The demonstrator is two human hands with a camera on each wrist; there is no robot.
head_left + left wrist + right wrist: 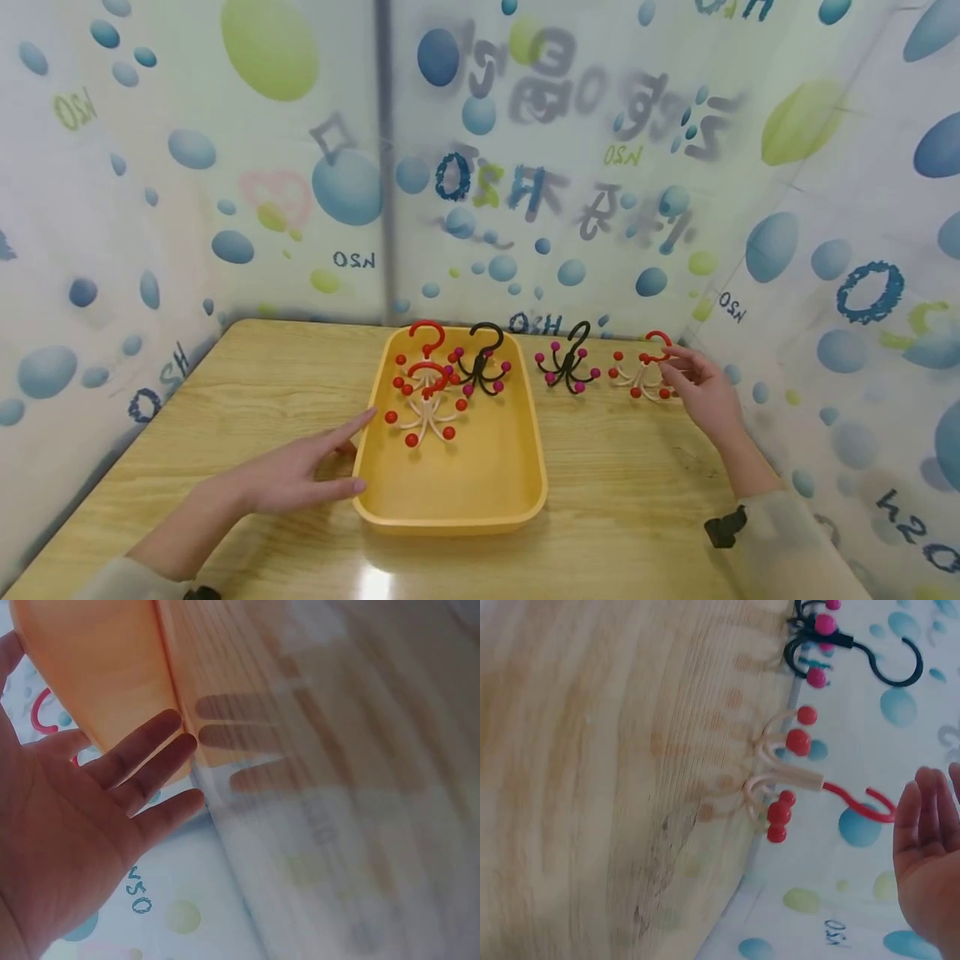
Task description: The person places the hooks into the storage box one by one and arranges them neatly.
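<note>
My left hand (288,479) rests against the left side of a yellow plastic tray (480,479), its fingers spread and fairly straight. In the tray are two cream hanging hooks with red hooks and red-balled arms, one in front (427,410) and one behind it, partly hidden. Beside them is a black hanging hook (478,368) with magenta balls. My right hand (705,396) is at the red hook of another cream hanging hook (795,776), which stands on the table. Its fingers look extended in the right wrist view, just at the hook's curve.
A second black hanging hook (567,367) with magenta balls stands on the wooden table (615,500), between the tray and the right-hand cream one. Patterned curtain walls (480,217) close in the back and both sides of the table.
</note>
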